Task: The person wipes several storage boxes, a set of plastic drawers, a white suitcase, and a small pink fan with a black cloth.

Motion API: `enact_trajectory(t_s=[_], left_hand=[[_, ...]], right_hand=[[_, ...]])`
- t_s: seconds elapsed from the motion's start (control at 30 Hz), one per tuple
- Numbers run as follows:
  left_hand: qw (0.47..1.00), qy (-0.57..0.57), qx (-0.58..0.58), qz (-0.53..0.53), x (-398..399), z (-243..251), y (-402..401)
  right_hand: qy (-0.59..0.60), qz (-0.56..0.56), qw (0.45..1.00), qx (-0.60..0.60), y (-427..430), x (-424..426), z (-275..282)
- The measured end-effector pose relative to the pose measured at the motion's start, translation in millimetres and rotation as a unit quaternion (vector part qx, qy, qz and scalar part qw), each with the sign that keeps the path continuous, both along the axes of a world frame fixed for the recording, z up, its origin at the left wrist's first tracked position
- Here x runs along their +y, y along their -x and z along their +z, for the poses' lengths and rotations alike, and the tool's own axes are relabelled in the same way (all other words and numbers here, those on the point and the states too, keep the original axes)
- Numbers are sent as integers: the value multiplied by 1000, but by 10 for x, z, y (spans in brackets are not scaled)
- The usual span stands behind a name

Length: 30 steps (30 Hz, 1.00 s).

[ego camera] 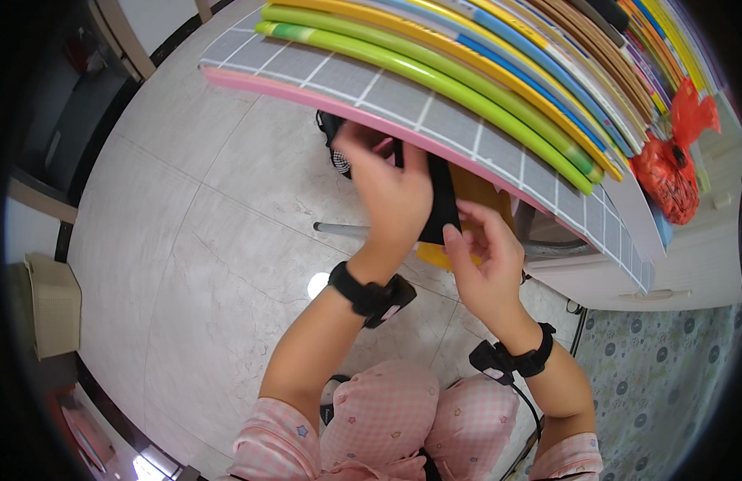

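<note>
A black piece of fabric (442, 207) hangs below the pink edge of a table. My right hand (488, 258) has its thumb and fingers at the fabric's right side and pinches it there. My left hand (392, 192) reaches up under the table edge, its thumb beside the fabric. Motion blur and the tabletop hide what its fingertips touch. Something pink (384, 146) and a narrow dark strip show between that thumb and fingers. Behind the fabric is mustard-yellow cloth (478, 189). To the left, a black item with a checked patch (341, 161) is partly hidden by my left hand.
The table's grey checked cover (341, 72) carries a long row of books (419, 69). A knotted red plastic bag (672, 174) hangs near its right end, beside a white cabinet (629, 282). A grey metal leg (341, 228) lies low under the table. A beige basket (55, 306) stands at far left.
</note>
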<state>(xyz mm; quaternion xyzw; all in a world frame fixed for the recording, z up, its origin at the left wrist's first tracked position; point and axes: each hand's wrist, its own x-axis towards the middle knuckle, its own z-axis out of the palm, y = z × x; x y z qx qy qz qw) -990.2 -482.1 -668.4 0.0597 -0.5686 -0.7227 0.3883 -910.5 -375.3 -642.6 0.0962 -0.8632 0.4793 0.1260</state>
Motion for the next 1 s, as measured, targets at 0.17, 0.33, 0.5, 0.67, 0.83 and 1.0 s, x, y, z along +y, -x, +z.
enact_trajectory(t_s=[0.17,0.33,0.5,0.67,0.83,1.0], left_hand=[[999,46,12,-5,42,-212,15],[993,120,16,-3,61,-422,-33],[988,137,7,-70,223,-858,-254],[990,102,-13,-94,319,-1024,-292],[980,198,1,-16,410,-1135,-451],[968,243,-49,-36,318,-1409,-607]], right_hand=[[23,3,1000,-7,56,9,-201],[-37,-1,997,-68,15,39,-177],[-139,41,989,-43,8,188,-254],[-189,44,978,-75,-37,264,-293],[-147,22,986,-72,-17,239,-293],[-135,25,988,-76,-28,228,-344]])
